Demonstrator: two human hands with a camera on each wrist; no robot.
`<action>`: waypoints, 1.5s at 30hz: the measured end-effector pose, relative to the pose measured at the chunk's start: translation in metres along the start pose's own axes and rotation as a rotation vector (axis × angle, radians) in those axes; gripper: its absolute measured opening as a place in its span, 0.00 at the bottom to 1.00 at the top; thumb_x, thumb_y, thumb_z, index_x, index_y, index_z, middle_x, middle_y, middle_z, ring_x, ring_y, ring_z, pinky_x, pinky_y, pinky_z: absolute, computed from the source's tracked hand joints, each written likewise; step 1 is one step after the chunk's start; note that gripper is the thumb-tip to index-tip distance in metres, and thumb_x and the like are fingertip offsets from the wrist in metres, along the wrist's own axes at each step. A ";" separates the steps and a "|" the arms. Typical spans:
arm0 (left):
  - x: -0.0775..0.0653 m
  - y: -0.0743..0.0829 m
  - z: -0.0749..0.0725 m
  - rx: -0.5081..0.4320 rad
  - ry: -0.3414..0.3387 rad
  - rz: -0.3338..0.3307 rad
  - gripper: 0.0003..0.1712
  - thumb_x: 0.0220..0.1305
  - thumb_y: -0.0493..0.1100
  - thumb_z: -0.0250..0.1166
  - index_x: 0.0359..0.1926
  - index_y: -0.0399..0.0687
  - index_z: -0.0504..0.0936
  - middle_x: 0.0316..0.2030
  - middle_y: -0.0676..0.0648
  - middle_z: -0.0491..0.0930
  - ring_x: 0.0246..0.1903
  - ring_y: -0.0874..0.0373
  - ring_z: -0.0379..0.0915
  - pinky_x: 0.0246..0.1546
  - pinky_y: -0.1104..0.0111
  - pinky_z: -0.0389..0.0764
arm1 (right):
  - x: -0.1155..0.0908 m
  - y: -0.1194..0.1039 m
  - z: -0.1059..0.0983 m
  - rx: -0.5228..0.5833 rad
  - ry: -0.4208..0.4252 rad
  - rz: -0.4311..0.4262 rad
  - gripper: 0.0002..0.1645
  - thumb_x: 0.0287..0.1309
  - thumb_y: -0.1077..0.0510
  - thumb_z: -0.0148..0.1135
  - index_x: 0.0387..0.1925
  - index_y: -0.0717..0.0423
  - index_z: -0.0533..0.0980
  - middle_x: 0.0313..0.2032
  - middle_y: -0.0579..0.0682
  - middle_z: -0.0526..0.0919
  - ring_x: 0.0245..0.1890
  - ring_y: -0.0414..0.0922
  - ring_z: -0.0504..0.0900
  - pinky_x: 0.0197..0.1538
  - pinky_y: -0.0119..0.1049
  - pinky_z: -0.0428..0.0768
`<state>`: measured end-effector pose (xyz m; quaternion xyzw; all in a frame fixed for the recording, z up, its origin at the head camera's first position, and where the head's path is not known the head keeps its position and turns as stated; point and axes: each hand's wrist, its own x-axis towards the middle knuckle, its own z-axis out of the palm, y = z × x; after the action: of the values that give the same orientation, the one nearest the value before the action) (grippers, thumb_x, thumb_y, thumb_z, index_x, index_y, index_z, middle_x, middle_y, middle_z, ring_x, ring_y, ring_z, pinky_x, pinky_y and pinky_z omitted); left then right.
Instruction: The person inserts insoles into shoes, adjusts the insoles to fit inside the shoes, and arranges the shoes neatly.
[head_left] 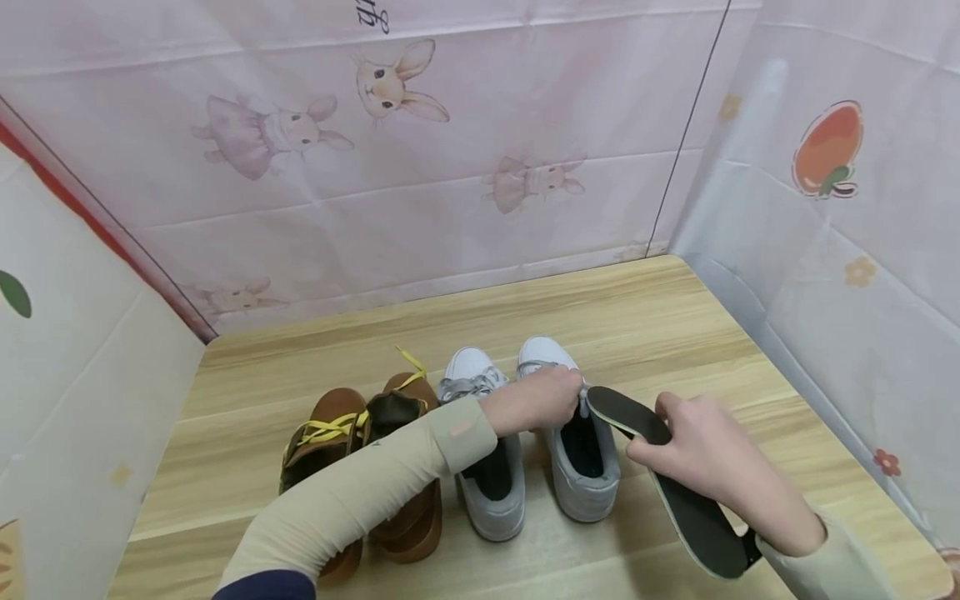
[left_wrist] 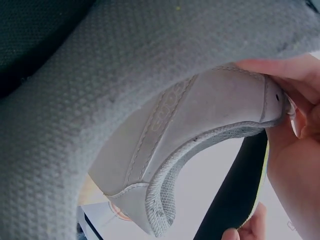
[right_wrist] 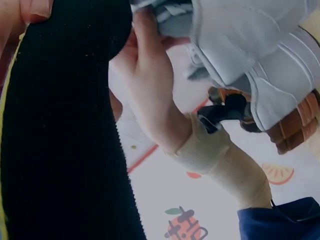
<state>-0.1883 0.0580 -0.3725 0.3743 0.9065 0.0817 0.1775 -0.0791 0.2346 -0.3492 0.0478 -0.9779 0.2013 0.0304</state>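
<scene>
A black insole (head_left: 697,521) with a thin yellowish edge is pinched between the thumb and fingers of my right hand (head_left: 701,450). Its front end points toward the opening of a white and grey sneaker (head_left: 588,500). My left hand (head_left: 532,400) grips that sneaker at the upper end of the opening, by the tongue and laces. In the left wrist view, the left fingers (left_wrist: 305,75) hold the eyelet edge, with the insole (left_wrist: 235,190) beyond. The right wrist view shows the insole (right_wrist: 65,130) up close, hiding most of the right hand.
Left of the held sneaker stands its mate (head_left: 498,517), partly under my left forearm. A brown shoe (head_left: 337,406) with yellow laces and another brown shoe (head_left: 412,533) stand farther left. The wooden table (head_left: 637,300) is bordered by printed cloth walls (head_left: 450,217).
</scene>
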 end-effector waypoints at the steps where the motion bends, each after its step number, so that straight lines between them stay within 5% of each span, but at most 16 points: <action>1: 0.000 0.000 0.000 -0.006 -0.003 -0.006 0.09 0.68 0.36 0.51 0.34 0.42 0.77 0.26 0.46 0.76 0.13 0.60 0.72 0.09 0.74 0.71 | -0.001 -0.002 0.000 -0.005 0.000 0.002 0.16 0.37 0.51 0.64 0.15 0.50 0.65 0.10 0.43 0.65 0.11 0.40 0.65 0.16 0.33 0.63; 15: 0.001 0.000 -0.001 -0.019 -0.005 0.002 0.11 0.68 0.37 0.50 0.31 0.42 0.77 0.24 0.45 0.76 0.12 0.60 0.72 0.09 0.73 0.71 | -0.025 -0.023 -0.001 -0.047 0.022 -0.010 0.16 0.33 0.50 0.66 0.14 0.47 0.64 0.09 0.40 0.64 0.11 0.39 0.62 0.17 0.32 0.60; 22: 0.004 0.000 -0.001 0.072 0.036 0.041 0.10 0.67 0.37 0.51 0.32 0.43 0.78 0.27 0.46 0.77 0.18 0.60 0.71 0.15 0.74 0.71 | -0.033 -0.031 0.015 -0.122 0.080 -0.038 0.19 0.31 0.48 0.65 0.15 0.50 0.63 0.10 0.45 0.64 0.11 0.43 0.62 0.16 0.37 0.59; 35: 0.004 0.002 0.001 0.152 0.041 0.053 0.09 0.65 0.38 0.53 0.33 0.43 0.80 0.29 0.46 0.79 0.21 0.59 0.71 0.19 0.71 0.71 | -0.028 -0.038 0.036 -0.201 0.101 -0.018 0.26 0.32 0.40 0.68 0.18 0.54 0.66 0.12 0.50 0.69 0.10 0.51 0.67 0.14 0.43 0.61; 45: 0.005 0.002 0.003 0.179 0.020 0.050 0.09 0.67 0.39 0.53 0.38 0.44 0.80 0.29 0.48 0.77 0.22 0.59 0.70 0.19 0.72 0.70 | -0.019 -0.040 0.038 -0.185 0.111 -0.040 0.21 0.39 0.45 0.66 0.19 0.53 0.66 0.12 0.50 0.68 0.10 0.50 0.67 0.13 0.42 0.59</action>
<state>-0.1895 0.0632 -0.3758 0.4104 0.9022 0.0085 0.1320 -0.0581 0.1845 -0.3704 0.0532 -0.9880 0.1116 0.0929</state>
